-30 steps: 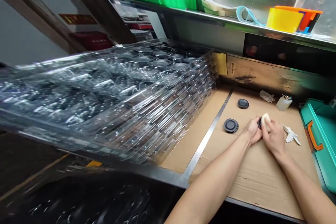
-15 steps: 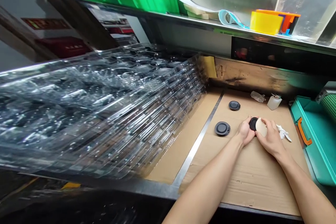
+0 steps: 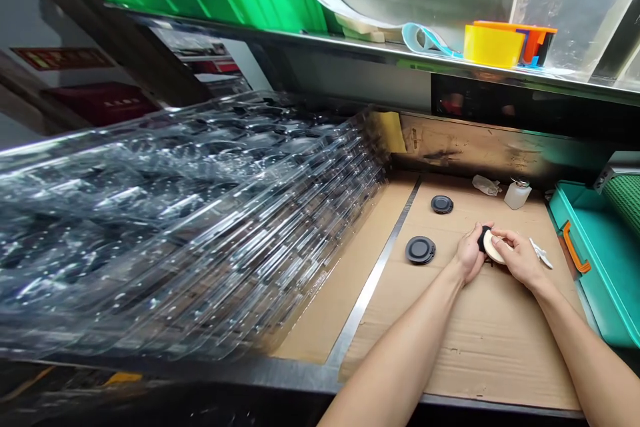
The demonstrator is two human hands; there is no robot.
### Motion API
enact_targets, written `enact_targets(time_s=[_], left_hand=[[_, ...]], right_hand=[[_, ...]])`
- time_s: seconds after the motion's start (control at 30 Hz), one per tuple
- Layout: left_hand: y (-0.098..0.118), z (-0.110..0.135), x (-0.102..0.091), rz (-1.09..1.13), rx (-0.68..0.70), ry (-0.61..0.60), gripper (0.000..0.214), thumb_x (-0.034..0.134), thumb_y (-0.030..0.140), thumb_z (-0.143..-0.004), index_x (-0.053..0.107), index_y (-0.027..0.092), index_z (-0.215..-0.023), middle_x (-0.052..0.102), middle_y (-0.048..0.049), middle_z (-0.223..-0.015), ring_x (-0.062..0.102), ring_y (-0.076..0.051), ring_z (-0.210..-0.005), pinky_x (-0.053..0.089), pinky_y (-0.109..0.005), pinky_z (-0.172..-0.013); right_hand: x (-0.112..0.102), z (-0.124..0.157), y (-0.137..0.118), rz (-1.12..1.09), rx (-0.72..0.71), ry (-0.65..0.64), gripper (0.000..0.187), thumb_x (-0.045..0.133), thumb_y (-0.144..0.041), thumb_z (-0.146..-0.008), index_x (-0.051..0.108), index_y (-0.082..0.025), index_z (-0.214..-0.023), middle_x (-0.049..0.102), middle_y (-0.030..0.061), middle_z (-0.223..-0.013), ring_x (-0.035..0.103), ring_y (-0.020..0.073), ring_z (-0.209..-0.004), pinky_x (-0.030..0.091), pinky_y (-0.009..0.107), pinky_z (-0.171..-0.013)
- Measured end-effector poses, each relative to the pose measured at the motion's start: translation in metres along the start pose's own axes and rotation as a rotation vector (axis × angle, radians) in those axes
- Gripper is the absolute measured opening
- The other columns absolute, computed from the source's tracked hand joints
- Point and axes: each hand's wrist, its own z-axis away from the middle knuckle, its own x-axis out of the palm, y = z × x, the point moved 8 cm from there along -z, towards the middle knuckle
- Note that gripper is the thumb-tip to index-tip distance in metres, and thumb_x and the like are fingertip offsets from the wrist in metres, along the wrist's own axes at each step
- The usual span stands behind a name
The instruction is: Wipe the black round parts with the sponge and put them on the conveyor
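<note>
My left hand [image 3: 470, 255] is closed round a small round black case [image 3: 483, 239], partly hidden by the fingers and by what the other hand holds. In my right hand [image 3: 521, 259] is a round cream-coloured pad [image 3: 495, 248], gripped between thumb and fingers, with its edge against or just in front of the black piece. To the left of my hands a round black compact case [image 3: 421, 250] lies on the cardboard [image 3: 480, 340]. Farther back lies a second black compact case [image 3: 442, 205]. A small white object [image 3: 541, 253] lies just beyond my right hand.
Stacked clear plastic trays [image 3: 225, 213] fill the left side. A white bottle with a metal top [image 3: 518, 194] and a crumpled clear wrapper [image 3: 486, 185] stand at the back. To the right sits a teal bin [image 3: 607, 280] with an orange handle. A shelf [image 3: 350, 50] crosses above.
The cream pad has tilted to lie lower and flatter over the black case, with my right fingers now across its upper side. The view has shifted slightly.
</note>
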Motion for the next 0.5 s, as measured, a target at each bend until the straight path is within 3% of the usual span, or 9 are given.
enact_targets(time_s=[0.07,0.13,0.2,0.27,0.43,0.5], left_hand=[[-0.001,0.000,0.000,-0.006,0.018,-0.010,0.033,0.048,0.038,-0.101,0.068,0.012,-0.109,0.073,-0.0164,-0.108,0.069,-0.026,-0.108,0.049,-0.044,-0.106],[-0.002,0.001,-0.002,0.003,0.004,-0.006,0.033,0.050,0.038,-0.101,0.069,0.011,-0.104,0.073,-0.0171,-0.106,0.070,-0.027,-0.107,0.049,-0.043,-0.106],[-0.004,0.003,-0.002,0.004,-0.030,-0.002,0.034,0.050,0.039,-0.101,0.070,0.011,-0.102,0.073,-0.0180,-0.107,0.069,-0.027,-0.107,0.049,-0.044,-0.105],[-0.005,0.004,-0.002,-0.007,-0.052,-0.008,0.036,0.048,0.040,-0.101,0.070,0.011,-0.102,0.073,-0.0186,-0.108,0.069,-0.028,-0.107,0.050,-0.046,-0.104],[-0.004,0.004,-0.003,0.004,-0.028,0.013,0.035,0.044,0.036,-0.104,0.068,0.012,-0.099,0.072,-0.0124,-0.097,0.070,-0.022,-0.094,0.052,-0.043,-0.100],[-0.004,0.003,-0.003,0.036,-0.034,0.015,0.036,0.043,0.035,-0.104,0.068,0.011,-0.096,0.072,-0.0117,-0.094,0.070,-0.021,-0.092,0.053,-0.040,-0.099]], right_hand=[[0.003,-0.001,-0.001,-0.077,0.011,-0.004,0.044,0.063,-0.050,-0.089,0.071,-0.016,-0.116,0.074,0.0120,-0.116,0.069,0.0249,-0.105,0.054,0.039,-0.092],[0.007,-0.002,-0.004,-0.084,0.016,-0.096,0.045,0.063,-0.050,-0.088,0.072,-0.016,-0.116,0.075,0.0110,-0.112,0.069,0.0246,-0.102,0.055,0.038,-0.090],[0.009,0.000,-0.004,-0.015,0.032,-0.232,0.042,0.063,-0.047,-0.088,0.074,-0.016,-0.114,0.076,0.0091,-0.106,0.070,0.0239,-0.096,0.055,0.037,-0.086],[0.004,0.003,-0.004,0.106,0.019,-0.291,0.036,0.063,-0.044,-0.088,0.076,-0.018,-0.109,0.077,0.0074,-0.103,0.071,0.0235,-0.094,0.055,0.036,-0.086],[-0.015,0.004,-0.022,0.437,-0.140,0.059,0.033,0.053,-0.038,-0.095,0.071,-0.021,-0.118,0.075,0.0077,-0.114,0.070,0.0240,-0.103,0.051,0.039,-0.095],[-0.003,0.005,-0.029,0.494,-0.212,0.064,0.032,0.052,-0.037,-0.097,0.068,-0.022,-0.120,0.074,0.0074,-0.120,0.069,0.0232,-0.106,0.051,0.036,-0.095]])
